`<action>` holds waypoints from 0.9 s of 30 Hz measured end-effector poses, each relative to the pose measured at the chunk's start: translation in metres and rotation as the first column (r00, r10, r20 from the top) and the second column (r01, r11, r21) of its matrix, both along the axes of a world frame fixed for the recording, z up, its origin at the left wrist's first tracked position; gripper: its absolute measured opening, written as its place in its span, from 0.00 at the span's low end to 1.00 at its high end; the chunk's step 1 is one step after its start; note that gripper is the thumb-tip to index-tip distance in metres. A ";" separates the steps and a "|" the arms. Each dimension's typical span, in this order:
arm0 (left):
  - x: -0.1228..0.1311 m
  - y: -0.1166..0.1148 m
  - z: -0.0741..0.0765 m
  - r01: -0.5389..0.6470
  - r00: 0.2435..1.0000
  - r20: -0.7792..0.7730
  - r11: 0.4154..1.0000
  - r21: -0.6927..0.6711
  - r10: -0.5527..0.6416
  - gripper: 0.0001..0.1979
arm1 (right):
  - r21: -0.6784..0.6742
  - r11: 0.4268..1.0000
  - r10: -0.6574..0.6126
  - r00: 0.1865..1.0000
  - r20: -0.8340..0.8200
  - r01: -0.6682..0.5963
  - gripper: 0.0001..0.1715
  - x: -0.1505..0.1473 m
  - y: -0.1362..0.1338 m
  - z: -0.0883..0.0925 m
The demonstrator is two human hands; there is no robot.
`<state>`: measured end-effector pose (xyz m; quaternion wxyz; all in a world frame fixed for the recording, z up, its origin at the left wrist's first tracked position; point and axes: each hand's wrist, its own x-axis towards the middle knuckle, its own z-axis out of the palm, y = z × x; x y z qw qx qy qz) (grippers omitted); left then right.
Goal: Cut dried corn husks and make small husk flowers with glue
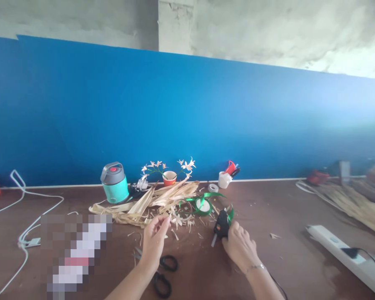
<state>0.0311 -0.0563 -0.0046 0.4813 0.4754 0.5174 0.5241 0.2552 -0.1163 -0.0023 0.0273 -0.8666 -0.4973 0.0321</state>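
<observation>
My left hand (154, 241) is raised over the brown table (284, 258), its fingertips pinched on a small pale flower made of dried leaf (176, 218). My right hand (239, 246) is wrapped round the grip of a black glue gun (221, 225), whose nozzle points down toward the table. Black-handled scissors (164, 273) lie under my left wrist. A roll of green ribbon (203, 205) with loose ends sits just beyond the glue gun. A heap of dried leaf strips (150, 202) spreads behind my left hand.
A teal pot with a grey lid (114, 182), a red cup holding paper flowers (169, 177), a white cup with tools (225, 178) and a tape roll (213, 187) line the blue wall. White cables (25, 233) lie left, a white power strip (346, 254) right, more dried leaves (353, 204) far right.
</observation>
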 end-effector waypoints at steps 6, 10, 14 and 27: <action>-0.004 0.003 0.007 0.015 0.994 0.111 1.000 -0.015 -0.014 0.17 | 0.075 0.996 0.030 0.992 0.123 -0.040 0.10 -0.003 -0.002 0.005; -0.006 0.006 0.008 0.008 0.992 0.125 1.000 -0.004 -0.007 0.17 | 0.166 0.974 0.131 0.979 0.156 -0.157 0.08 -0.020 -0.002 0.023; -0.005 0.008 0.006 0.025 0.991 0.135 1.000 -0.008 -0.024 0.16 | 0.147 0.868 0.478 0.878 0.007 -0.474 0.07 -0.056 0.012 0.032; -0.033 0.006 -0.013 -0.031 0.999 0.027 0.995 0.095 0.028 0.16 | 0.289 0.616 0.775 0.629 -0.059 -0.732 0.14 -0.122 0.057 -0.003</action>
